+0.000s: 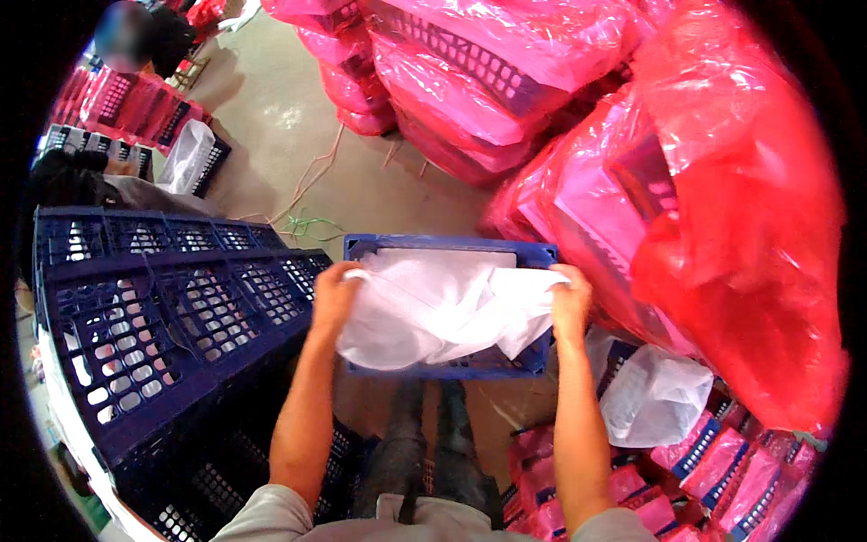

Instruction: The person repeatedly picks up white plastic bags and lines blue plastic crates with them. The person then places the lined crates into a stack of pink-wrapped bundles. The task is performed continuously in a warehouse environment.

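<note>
Far right and far centre: heaped red-pink plastic bags, translucent, bulging over dark lattice crates inside, piled high and filling the right side from far edge to near.

Left: stack of dark blue lattice crates, set on edge in a row, reaching from mid-left down to the near-left corner, just beside the left forearm.

Centre: blue plastic crate, open side up, directly ahead of the legs, between the crate stack on the left and the red bags on the right; far rim bare, near wall partly covered.

Inside and over the near wall of that crate: white plastic liner bag, crumpled, spread across the opening and draped toward the near side.

Near right, on the floor: loose white plastic bag, lying beside small pink-wrapped packs.

Far left: another white bag leaning on crates, with a seated person beyond.

Far centre floor: thin green and pale cords on bare concrete.

Left hand: fingers curled, pinching the left edge of the liner bag at the crate's left rim.

Right hand: fingers closed, gripping the right edge of the liner bag at the crate's right rim.
</note>
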Tool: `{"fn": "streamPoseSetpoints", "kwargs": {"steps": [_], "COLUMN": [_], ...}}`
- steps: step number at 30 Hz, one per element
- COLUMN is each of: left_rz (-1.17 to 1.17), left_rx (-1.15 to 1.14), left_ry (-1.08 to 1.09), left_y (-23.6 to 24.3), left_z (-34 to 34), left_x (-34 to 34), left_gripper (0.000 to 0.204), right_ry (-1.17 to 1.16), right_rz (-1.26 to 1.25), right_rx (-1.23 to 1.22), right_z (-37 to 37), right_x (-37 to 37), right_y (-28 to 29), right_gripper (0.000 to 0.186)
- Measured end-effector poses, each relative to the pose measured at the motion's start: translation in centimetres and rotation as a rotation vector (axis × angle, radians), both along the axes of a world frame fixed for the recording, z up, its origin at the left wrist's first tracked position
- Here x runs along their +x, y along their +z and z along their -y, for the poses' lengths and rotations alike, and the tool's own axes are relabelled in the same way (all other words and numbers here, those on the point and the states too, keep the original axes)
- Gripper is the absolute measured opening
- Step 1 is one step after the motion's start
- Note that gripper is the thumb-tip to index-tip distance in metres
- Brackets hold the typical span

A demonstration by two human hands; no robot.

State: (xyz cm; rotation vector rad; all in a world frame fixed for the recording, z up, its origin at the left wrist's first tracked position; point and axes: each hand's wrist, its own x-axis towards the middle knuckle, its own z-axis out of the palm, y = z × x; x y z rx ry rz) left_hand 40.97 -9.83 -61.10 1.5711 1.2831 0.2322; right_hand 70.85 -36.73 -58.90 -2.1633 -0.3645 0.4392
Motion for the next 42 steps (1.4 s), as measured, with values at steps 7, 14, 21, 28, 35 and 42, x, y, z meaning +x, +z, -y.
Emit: {"fn": "streamPoseSetpoints", "kwargs": {"steps": [7, 14, 21, 28, 35, 42], "left_rz": [-0.062, -0.266, -0.214, -0.396, 0.193, -0.202], "left_rx": [0.242, -0.311, -0.552, -0.667, 0.106, 0.498], "left_ry": [0.053, -0.361, 0.022, -0.195, 0.301, -0.372], "left_y": [-3.1, -10.5, -10.6, -18.5, -4.0, 3.8], "left_z": [-7.8, -13.0, -13.8, -14.4, -4.2, 0.1], "left_x": [3.7, 5.2, 7.7, -1.4, -4.3, -3.8], "left_gripper": [0.034, 0.029, 0.028, 0.029, 0.043, 0.036], "right_ry": [-0.124, -0.297, -0.556, -0.358, -0.687, 0.483], "right_rz": [-0.184, -0.473, -0.777, -1.09, -0.541, 0.354], "right_rx": [-0.05, 0.17, 0.54, 0.617, 0.135, -0.199], "right_z": [6.3, 4.8, 2.8, 1.8, 11.0, -1.5], "right_x": [5.6, 3.0, 8.9, 7.4, 1.5, 2.5], "right_y": [-10.6, -11.8, -13.2, -13.9, -4.3, 3.9], "right_gripper": [0.038, 0.036, 0.032, 0.033, 0.034, 0.051]}}
